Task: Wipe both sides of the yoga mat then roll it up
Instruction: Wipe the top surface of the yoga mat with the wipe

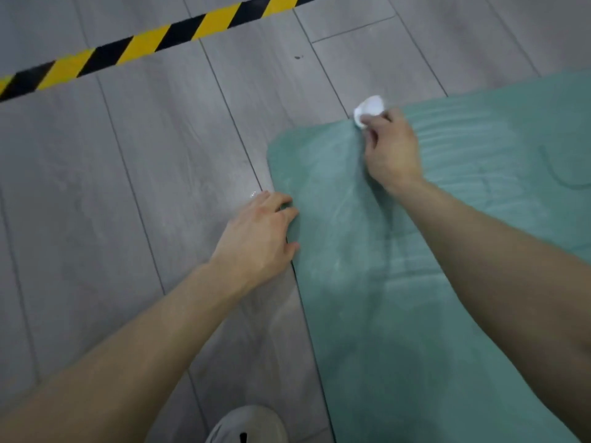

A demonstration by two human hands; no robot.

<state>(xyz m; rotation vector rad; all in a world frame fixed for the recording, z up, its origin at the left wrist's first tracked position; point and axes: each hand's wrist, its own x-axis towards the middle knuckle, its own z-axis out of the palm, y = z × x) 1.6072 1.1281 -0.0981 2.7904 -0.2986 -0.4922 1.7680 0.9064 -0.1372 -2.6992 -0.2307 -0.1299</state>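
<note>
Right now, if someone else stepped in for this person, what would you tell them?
Left hand: fingers grip the left edge of the yoga mat.
Right hand: pinches a white cloth at the mat's far end.
The mat lies flat on the floor. Its top face looks streaked, as if wiped.
Left to do: finish wiping, flip it and check the underside, then roll it up.

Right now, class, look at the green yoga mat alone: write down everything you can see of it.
The yoga mat is teal-green and foam-like, with a rounded corner, faint ribbing and pale streaks. It lies unrolled and flat on the grey plank floor, running out of view to the right and bottom. The left hand grips its left edge; the right hand, pinching a white wipe, rests at its far edge.
</note>
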